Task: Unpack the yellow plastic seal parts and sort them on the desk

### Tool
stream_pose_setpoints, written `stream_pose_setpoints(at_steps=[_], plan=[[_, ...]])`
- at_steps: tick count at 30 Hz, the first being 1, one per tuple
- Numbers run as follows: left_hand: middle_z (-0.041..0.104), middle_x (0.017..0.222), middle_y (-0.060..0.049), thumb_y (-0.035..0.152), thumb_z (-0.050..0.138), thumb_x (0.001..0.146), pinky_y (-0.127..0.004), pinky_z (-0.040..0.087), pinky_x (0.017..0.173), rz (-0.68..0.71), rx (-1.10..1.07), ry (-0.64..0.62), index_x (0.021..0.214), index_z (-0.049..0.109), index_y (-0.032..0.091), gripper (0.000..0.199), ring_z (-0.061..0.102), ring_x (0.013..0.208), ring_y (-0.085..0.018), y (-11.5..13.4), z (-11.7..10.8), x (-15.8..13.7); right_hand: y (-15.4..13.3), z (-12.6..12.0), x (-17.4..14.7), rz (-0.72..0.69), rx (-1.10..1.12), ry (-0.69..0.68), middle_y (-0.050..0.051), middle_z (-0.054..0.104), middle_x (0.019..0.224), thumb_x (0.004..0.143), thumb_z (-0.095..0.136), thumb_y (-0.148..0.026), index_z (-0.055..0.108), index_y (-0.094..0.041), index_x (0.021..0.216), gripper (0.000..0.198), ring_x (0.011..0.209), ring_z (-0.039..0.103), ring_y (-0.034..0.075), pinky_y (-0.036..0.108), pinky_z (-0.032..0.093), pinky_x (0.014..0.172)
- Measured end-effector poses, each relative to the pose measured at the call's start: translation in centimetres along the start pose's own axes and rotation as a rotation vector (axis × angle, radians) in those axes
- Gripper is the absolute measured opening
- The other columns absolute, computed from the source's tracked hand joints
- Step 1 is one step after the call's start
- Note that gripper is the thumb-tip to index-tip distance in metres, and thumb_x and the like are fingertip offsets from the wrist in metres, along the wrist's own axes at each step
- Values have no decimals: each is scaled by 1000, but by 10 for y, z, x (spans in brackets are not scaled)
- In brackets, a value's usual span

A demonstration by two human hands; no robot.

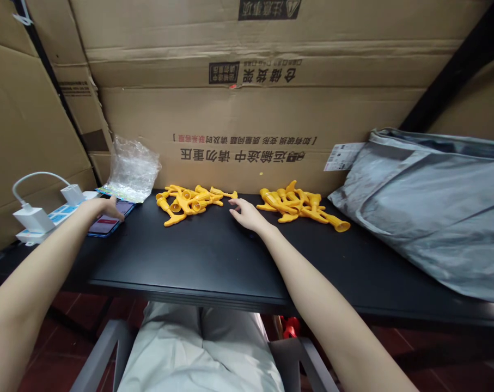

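Observation:
My left hand is over a phone with a lit screen, at the left of the black table. Its fingers are stretched out; whether they touch the screen I cannot tell. My right hand rests low over the table between two piles, fingers apart and nothing in them. The left pile holds several yellow plastic pieces with flared, cup-like ends. One yellow piece at its right edge lies close to my right fingertips. To the right of that hand lies a similar yellow pile.
A white power strip with plugged-in chargers and a cable stands at far left. Crumpled clear plastic sits behind the phone. A large grey bag covers the right side. A cardboard wall closes off the back.

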State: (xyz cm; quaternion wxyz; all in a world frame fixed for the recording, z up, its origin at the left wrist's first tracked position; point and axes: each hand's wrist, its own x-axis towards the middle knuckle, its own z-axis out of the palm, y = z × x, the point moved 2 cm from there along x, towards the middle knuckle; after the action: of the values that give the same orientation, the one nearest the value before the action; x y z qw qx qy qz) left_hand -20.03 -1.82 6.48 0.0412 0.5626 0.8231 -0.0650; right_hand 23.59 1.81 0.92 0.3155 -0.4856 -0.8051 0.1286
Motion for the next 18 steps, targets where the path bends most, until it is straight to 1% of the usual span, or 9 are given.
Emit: stream_pose_setpoints(at_steps=[1, 3, 6, 10, 13, 15, 17, 18], plan=[[69, 100, -24, 41, 73, 59, -37, 53, 59, -20, 27, -99, 144, 32, 3, 102, 68, 75, -34, 0, 1, -3, 0, 0, 0, -1, -4, -1, 13, 63, 119, 84, 58, -12, 61, -15, 118, 35, 88, 66, 17, 36, 51, 90], [66, 114, -23, 42, 66, 67, -36, 54, 64, -33, 84, -214, 149, 25, 11, 98, 69, 82, -32, 3, 1, -9, 0, 0, 0, 3, -13, -3, 13, 64, 119, 84, 57, -12, 61, -16, 118, 35, 87, 66, 16, 35, 51, 90], [59, 128, -22, 42, 61, 72, -36, 54, 71, -3, 129, -247, 151, 23, 15, 91, 68, 91, -33, 8, -1, -15, 0, 0, 0, 12, -13, -8, 13, 63, 119, 84, 57, -12, 61, -15, 118, 34, 87, 66, 16, 35, 51, 89], [60, 127, -22, 40, 60, 73, -40, 54, 73, -1, 135, -276, 149, 30, 14, 86, 67, 95, -36, 11, -3, -15, -2, -2, 0, 6, -15, -5, 13, 63, 119, 84, 57, -11, 61, -14, 118, 35, 87, 66, 16, 34, 51, 89], [57, 131, -23, 38, 64, 69, -41, 53, 80, 21, 124, -245, 146, 37, 12, 86, 64, 104, -38, 12, -4, -15, -3, -2, 0, 4, -21, -4, 13, 63, 120, 84, 57, -11, 61, -15, 118, 35, 88, 66, 16, 35, 51, 89], [50, 138, -24, 42, 66, 67, -46, 49, 91, 10, 152, -191, 144, 39, 8, 88, 56, 117, -40, 13, -6, -18, -4, -2, -1, 16, -25, -13, 14, 63, 121, 84, 57, -11, 61, -13, 119, 35, 90, 66, 17, 35, 51, 89], [44, 142, -26, 53, 64, 68, -53, 40, 101, -36, 194, -81, 143, 37, 5, 94, 46, 127, -42, 17, -9, -24, -4, -2, -1, 26, -28, -22, 16, 62, 121, 84, 56, -11, 60, -11, 119, 35, 91, 66, 18, 34, 51, 89], [42, 143, -28, 60, 62, 69, -57, 35, 103, -54, 214, -9, 143, 35, 4, 97, 43, 129, -43, 20, -10, -27, -4, -2, -1, 27, -30, -24, 16, 62, 121, 84, 56, -11, 60, -11, 119, 35, 91, 66, 18, 34, 51, 89]])
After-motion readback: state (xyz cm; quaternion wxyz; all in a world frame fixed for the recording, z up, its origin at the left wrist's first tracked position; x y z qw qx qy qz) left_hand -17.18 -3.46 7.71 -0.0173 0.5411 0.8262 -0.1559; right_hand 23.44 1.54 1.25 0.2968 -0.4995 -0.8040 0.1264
